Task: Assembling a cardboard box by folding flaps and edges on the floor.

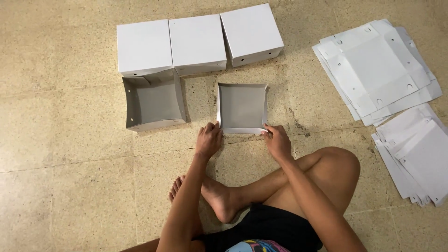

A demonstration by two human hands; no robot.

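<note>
open box (242, 108): thin cardboard, matt grey inside, white smooth edges. second open box (154, 102): same card, grey matt interior. three closed boxes (198, 42): white cardboard, smooth, faint sheen. flat blanks (378, 65) and a further stack (420, 158): white sheet card, punched holes. floor (60, 140): speckled beige stone tile, worn, dull, stained.

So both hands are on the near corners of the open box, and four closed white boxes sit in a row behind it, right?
Not quite: the head view shows three closed white boxes in the row, not four. The rest holds: the left hand and the right hand are on the near corners of the open box.
</note>
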